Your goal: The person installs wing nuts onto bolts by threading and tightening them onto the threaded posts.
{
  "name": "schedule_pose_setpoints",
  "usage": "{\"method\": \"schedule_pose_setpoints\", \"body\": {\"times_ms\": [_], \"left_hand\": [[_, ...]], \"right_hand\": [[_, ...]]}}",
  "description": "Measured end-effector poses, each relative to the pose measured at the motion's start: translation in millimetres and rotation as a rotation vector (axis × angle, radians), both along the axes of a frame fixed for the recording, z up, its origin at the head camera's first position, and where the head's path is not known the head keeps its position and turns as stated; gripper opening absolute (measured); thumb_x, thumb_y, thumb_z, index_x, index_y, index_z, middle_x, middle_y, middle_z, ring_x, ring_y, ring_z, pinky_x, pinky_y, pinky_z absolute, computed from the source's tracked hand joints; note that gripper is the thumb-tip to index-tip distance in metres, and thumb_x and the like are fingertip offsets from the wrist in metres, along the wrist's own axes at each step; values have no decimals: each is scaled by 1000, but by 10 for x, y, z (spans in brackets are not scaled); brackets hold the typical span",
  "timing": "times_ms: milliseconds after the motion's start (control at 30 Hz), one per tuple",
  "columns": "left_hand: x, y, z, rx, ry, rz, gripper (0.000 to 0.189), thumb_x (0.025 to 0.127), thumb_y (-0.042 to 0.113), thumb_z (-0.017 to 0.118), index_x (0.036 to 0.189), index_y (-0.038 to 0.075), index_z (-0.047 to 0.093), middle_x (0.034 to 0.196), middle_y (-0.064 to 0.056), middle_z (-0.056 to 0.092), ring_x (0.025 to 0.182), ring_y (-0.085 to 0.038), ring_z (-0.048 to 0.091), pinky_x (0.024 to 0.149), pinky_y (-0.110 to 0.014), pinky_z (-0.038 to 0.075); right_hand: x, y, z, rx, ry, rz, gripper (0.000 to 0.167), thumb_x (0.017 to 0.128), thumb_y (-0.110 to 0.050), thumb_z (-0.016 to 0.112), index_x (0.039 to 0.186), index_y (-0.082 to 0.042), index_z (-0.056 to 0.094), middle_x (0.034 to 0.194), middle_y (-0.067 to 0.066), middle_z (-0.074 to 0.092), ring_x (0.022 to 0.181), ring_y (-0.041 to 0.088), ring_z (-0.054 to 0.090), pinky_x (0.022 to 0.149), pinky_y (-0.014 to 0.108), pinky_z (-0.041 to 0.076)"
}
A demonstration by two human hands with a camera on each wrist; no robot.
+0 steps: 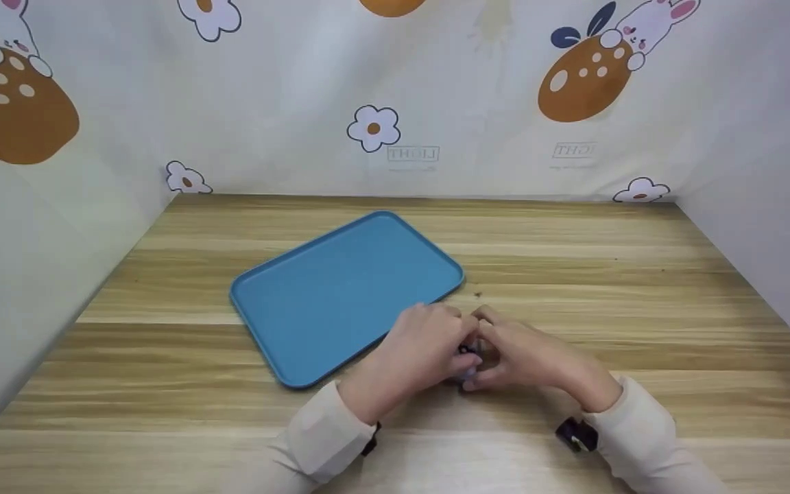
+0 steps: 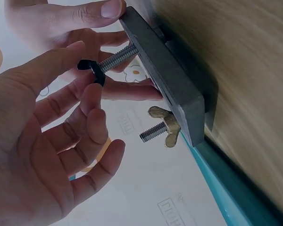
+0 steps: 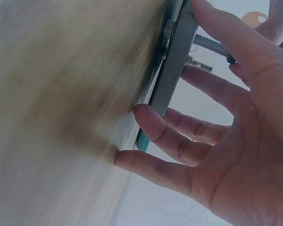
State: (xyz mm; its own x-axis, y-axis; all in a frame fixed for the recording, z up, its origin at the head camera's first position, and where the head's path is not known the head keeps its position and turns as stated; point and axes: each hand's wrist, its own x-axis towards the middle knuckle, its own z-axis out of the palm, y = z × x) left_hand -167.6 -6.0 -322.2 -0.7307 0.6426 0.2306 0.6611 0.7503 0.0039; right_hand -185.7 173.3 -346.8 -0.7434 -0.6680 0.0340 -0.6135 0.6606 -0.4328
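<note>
Two threaded bolts stick out of a grey rectangular block (image 2: pixel 172 80), which is held just off the table. On the tip of the longer bolt (image 2: pixel 119 57) sits a black wing nut (image 2: pixel 98 73), pinched by the left hand (image 1: pixel 419 346) between thumb and finger. A brass wing nut (image 2: pixel 169 125) is threaded on the other bolt close to the block. The right hand (image 1: pixel 529 353) grips the block's edges with thumb and fingers. Bolt heads (image 3: pixel 168 29) show on the block's table side. In the head view the hands mostly cover the block.
A blue tray (image 1: pixel 340 295) lies at an angle on the wooden table (image 1: pixel 642 295), just beyond the left hand. A small dark speck (image 1: pixel 477 294) is near the tray's right corner. Patterned cloth walls (image 1: pixel 285 123) enclose the back and sides.
</note>
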Motion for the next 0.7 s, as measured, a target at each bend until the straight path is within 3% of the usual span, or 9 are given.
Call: {"method": "schedule_pose_setpoints", "body": {"times_ms": [333, 533, 700], "left_hand": [[16, 10, 0, 32, 6, 15, 19, 83, 37, 67, 83, 19, 65, 77, 4, 63, 71, -15, 59, 57, -30, 48], [21, 6, 11, 17, -19, 14, 16, 83, 35, 66, 85, 19, 65, 79, 4, 60, 72, -15, 58, 57, -29, 48], [5, -10, 14, 34, -72, -21, 10, 81, 26, 66, 87, 18, 64, 82, 5, 62, 72, -13, 56, 59, -29, 47]], "right_hand": [[-1, -5, 14, 33, -25, -25, 49, 74, -39, 76, 112, -14, 57, 111, -3, 49, 92, 16, 58, 79, 33, 48], [-1, -7, 20, 42, -33, -32, 52, 74, -38, 76, 115, -13, 56, 112, -2, 50, 95, 17, 58, 81, 35, 48], [1, -4, 18, 34, -25, -32, 55, 74, -39, 75, 117, -11, 54, 115, -1, 50, 98, 19, 58, 83, 37, 48]]}}
